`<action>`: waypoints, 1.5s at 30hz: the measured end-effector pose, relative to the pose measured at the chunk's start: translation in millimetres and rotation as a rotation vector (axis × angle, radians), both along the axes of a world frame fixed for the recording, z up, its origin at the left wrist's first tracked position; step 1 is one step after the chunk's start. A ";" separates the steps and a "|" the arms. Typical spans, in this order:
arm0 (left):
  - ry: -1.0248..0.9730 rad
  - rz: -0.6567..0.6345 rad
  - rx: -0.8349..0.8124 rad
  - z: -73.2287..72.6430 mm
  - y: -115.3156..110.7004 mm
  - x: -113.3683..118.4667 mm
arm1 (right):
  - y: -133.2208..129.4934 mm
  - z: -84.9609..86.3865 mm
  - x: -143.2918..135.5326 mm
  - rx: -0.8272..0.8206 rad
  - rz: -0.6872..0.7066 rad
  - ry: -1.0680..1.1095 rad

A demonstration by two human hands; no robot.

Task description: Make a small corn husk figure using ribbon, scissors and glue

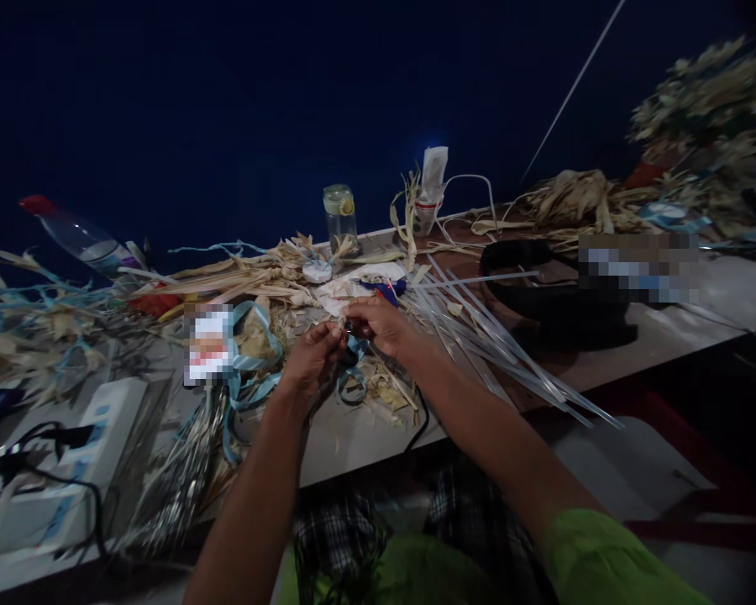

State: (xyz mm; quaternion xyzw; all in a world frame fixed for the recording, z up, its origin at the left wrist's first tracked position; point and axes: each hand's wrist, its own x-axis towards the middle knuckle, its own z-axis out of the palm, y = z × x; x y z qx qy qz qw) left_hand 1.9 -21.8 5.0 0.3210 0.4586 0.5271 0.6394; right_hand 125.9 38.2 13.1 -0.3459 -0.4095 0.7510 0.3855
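Note:
My left hand (pixel 312 357) and my right hand (pixel 378 323) meet over the middle of the table, both with fingers pinched together. Between the fingertips is something small and dark, too small to make out. A light blue ribbon (pixel 351 385) hangs or lies just beneath the hands, among dry husk scraps (pixel 387 395). Just beyond the fingers lie a white cloth or paper (pixel 331 294) and a dark blue item (pixel 384 287). More light blue ribbon (pixel 261 391) curls to the left of my left hand.
Clear plastic sticks (pixel 510 357) fan out on the right, near a black curved object (pixel 560 311). Wire bundles (pixel 180 470) and a white power strip (pixel 94 462) occupy the left. Behind stand a lidded jar (pixel 340 218) and a cup (pixel 424 215); a bottle (pixel 79 239) leans at far left.

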 end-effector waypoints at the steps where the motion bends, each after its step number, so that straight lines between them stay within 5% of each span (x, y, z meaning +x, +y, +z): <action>1: -0.005 0.004 0.010 -0.3 -0.1 -0.1 | 0.5 -0.6 0.2 -0.020 0.016 0.026; 28: 0.190 -0.023 0.156 -10.8 2.3 -5.6 | -0.1 1.9 2.3 -0.053 0.094 0.045; 38: 0.402 0.074 0.314 -22.9 6.8 -7.3 | 3.5 -3.2 1.8 -0.128 0.085 0.092; 45: 0.359 0.062 0.337 -23.3 6.8 -7.2 | 4.0 -1.5 2.8 -0.255 0.128 0.124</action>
